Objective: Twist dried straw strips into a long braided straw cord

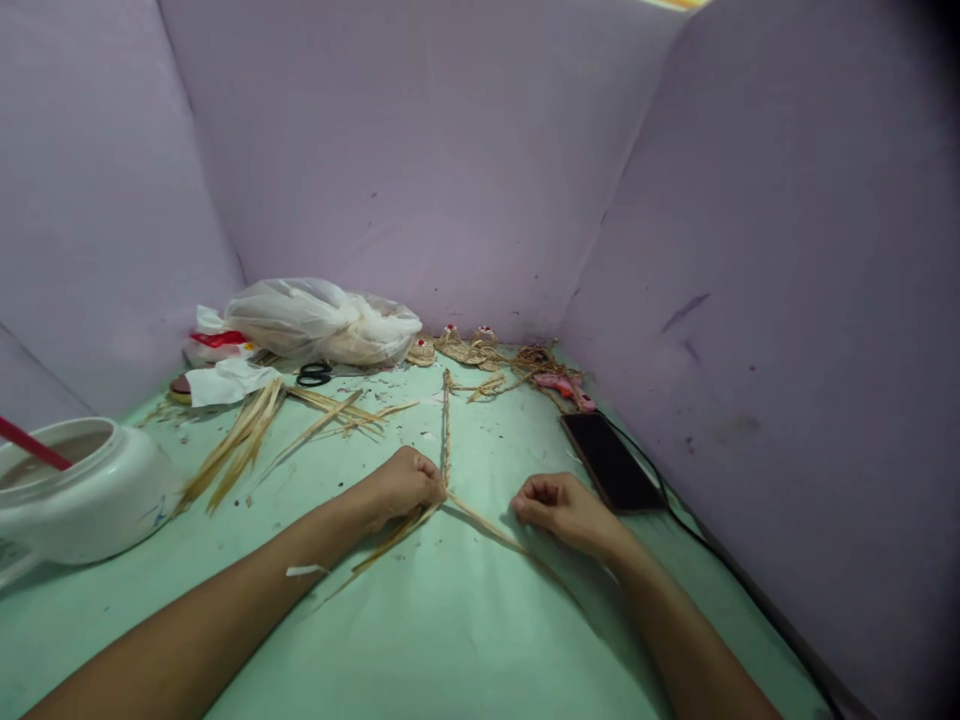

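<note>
A thin cord twisted from straw-coloured plant fibre runs down the middle of the table. My left hand is closed in a pinch on its near end. Two loose fibre ends spread from that pinch: one bundle passes under my left wrist, and a single strand slants to the lower right. My right hand hovers beside that strand, apart from it, with its fingers curled in and thumb close to the forefinger. Nothing shows between its fingers.
Loose fibre strips and black-handled scissors lie left. A white pot with a red stick stands at far left. Behind are a plastic bag and small woven pieces. A phone and black cable lie right.
</note>
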Available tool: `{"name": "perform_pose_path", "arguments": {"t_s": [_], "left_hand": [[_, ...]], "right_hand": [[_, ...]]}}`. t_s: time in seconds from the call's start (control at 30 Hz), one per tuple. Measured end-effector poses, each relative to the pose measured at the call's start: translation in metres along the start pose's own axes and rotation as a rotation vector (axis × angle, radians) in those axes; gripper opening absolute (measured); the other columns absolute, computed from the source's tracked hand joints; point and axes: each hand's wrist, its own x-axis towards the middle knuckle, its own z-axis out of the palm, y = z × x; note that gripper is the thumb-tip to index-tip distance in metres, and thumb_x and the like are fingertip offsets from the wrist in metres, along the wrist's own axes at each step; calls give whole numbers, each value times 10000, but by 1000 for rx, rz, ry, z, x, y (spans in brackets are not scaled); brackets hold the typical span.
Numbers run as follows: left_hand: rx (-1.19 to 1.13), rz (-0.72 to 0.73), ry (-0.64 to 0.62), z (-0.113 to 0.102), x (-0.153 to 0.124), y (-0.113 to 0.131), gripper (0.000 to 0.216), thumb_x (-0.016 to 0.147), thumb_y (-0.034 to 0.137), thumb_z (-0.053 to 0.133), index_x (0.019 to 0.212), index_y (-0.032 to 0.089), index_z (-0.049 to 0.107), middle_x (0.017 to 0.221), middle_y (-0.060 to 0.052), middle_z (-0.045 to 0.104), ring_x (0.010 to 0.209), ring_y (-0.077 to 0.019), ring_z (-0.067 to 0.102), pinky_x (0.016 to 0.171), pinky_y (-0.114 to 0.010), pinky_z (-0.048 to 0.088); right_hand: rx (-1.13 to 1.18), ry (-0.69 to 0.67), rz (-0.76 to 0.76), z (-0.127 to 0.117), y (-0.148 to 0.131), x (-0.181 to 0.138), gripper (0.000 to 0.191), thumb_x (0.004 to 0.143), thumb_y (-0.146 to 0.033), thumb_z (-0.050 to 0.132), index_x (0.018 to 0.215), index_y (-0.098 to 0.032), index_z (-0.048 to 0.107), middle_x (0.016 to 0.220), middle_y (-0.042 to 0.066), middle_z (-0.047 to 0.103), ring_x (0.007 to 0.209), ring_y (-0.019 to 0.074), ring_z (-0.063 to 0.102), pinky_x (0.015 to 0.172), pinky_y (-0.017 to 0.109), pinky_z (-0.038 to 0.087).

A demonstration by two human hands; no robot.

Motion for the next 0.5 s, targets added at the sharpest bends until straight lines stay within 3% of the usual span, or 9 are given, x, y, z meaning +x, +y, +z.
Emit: {"name": "perform_pose_path", "arguments": {"t_s": [0.13,0.27,0.5], "left_hand": [[-15,-21,10,1,-3,5,79,505,204,527,484,130,510,335,63,321,325,-38,221,364,-200,112],[-21,-29,-3,1,-4,6,63,505,187,516,476,134,499,335,61,322,322,-38,224,362,-199,118],[74,8,12,2,0,-2,70,519,189,511,477,136,495,358,59,317,346,-42,213,366,-207,113]], "right_hand": [[-78,-162,-28,-2,6,-13,193,566,-255,670,677,-113,602,553,-14,532,491,64,421,468,183,313],[-262,-149,-53,-1,0,-20,130,614,-232,604,648,-111,636,531,-11,534,490,71,418,451,179,291],[-234,-238,-93,-2,0,-22,86,609,-202,583,615,-123,618,514,-31,506,476,63,392,441,172,275]]}}
